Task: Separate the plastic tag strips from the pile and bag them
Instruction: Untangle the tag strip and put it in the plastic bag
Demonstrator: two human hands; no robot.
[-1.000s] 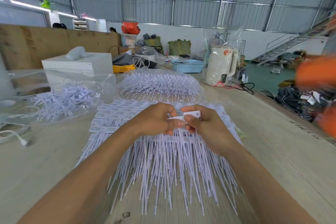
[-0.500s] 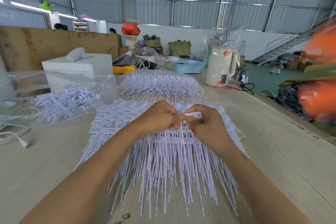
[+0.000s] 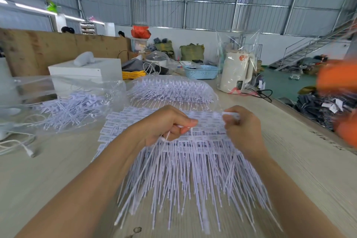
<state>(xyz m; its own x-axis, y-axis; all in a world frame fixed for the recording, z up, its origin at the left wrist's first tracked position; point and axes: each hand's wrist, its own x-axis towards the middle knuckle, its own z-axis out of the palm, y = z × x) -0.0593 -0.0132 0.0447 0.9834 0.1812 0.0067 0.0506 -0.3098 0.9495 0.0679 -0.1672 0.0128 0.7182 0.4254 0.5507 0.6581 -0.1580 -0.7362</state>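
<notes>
At far left, a clear bag [image 3: 63,102] on the surface [image 3: 48,170] already holds loose separated strips. Centre, the left hand [image 3: 166,125] has its grip curled round a few thin tails, just above the pile of tag strips [image 3: 193,170]. The right hand [image 3: 239,127] pinches a white tag head. Judging by the thick pile, most of the work remains.

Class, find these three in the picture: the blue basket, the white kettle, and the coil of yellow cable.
blue basket [image 3: 201,74]: head view, on its perforated front wall.
white kettle [image 3: 234,72]: head view, on its body.
yellow cable [image 3: 133,74]: head view, on the coil's middle.
</notes>
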